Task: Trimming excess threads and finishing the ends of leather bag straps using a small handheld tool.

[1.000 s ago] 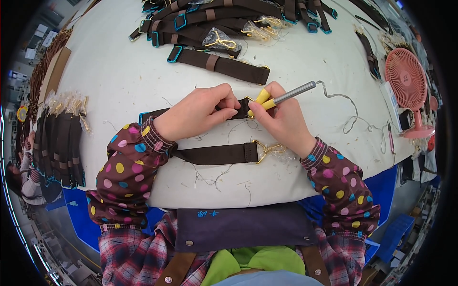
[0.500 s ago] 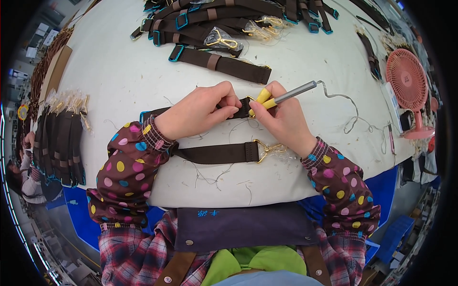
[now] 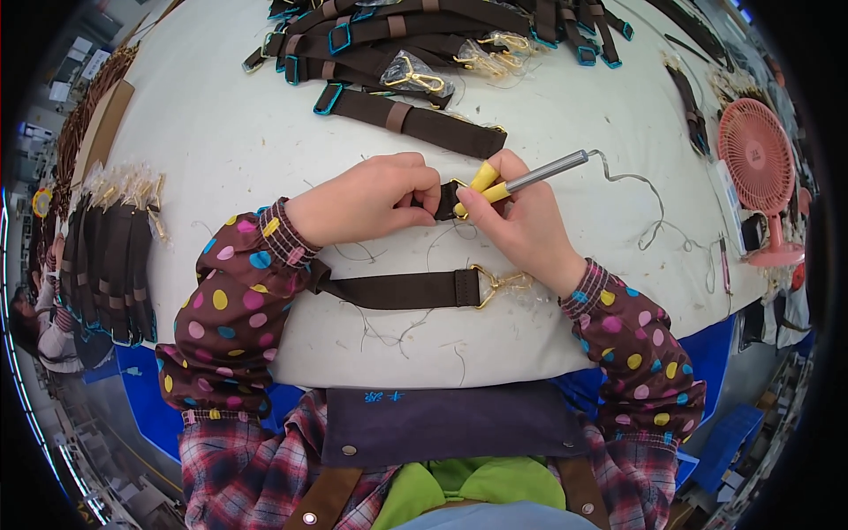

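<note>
My left hand (image 3: 375,199) pinches a dark brown webbing strap (image 3: 449,201) close to its end, where a gold metal ring shows. In my right hand (image 3: 521,216) is a corded pen-shaped tool (image 3: 549,168) with a grey metal barrel and a yellow front part. Its front end meets the strap end at the ring; the tip itself is hidden by my fingers. A yellow finger cover (image 3: 485,175) sits on one right fingertip. Nearer to me lies another length of brown strap (image 3: 397,290), with a gold snap hook (image 3: 496,284) partly in clear plastic at its right end.
Brown straps with blue-wrapped buckles (image 3: 389,40) are heaped at the back; a single strap (image 3: 411,122) lies before them. A strap bundle (image 3: 110,265) hangs over the left edge. A pink fan (image 3: 755,146) stands right, near the tool's thin cord (image 3: 658,203). Loose threads lie about.
My left hand has shifted slightly, its fingers curling closer round the strap near the ring. The right hand and the tool stay almost where they were.
</note>
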A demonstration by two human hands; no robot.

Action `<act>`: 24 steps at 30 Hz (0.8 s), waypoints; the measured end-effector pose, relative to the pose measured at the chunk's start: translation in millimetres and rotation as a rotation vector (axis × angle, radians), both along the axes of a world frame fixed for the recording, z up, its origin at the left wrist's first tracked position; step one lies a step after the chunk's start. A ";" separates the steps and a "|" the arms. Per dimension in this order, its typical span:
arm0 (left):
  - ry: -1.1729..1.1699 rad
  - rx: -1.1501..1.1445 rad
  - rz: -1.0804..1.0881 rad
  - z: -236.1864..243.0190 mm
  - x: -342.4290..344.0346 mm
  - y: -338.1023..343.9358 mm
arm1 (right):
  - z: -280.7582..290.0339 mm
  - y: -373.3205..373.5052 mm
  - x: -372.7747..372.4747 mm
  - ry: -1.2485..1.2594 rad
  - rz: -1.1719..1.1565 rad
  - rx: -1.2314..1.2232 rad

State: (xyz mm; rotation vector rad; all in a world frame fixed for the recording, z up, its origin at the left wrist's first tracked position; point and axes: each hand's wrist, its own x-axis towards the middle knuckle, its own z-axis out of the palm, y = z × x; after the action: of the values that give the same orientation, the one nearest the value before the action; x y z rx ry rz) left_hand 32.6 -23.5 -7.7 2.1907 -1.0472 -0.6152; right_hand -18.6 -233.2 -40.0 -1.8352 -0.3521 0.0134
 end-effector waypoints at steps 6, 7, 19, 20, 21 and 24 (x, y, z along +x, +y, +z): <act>0.013 -0.062 0.026 -4.1 3.2 1.4 | -1.8 0.7 2.0 -0.012 -0.004 -0.032; 0.012 -0.068 0.033 -3.9 2.5 1.8 | -2.4 0.9 1.9 -0.024 -0.002 -0.039; -0.011 -0.094 0.047 -6.9 1.3 1.8 | -4.5 1.6 1.3 -0.065 0.007 -0.083; -0.012 -0.094 0.045 -7.4 1.6 1.6 | -4.7 1.5 1.3 -0.064 0.006 -0.084; -0.011 -0.094 0.044 -7.9 1.8 1.4 | -4.8 1.3 1.3 -0.061 0.006 -0.086; -0.011 -0.099 0.050 -6.6 0.8 1.8 | -3.7 2.1 1.4 -0.062 0.009 -0.081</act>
State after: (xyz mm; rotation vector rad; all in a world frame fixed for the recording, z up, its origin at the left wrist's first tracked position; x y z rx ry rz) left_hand 33.4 -21.7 -14.3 2.1297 -1.0044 -0.5183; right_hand -17.3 -231.1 -43.7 -1.9171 -0.4090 -0.0232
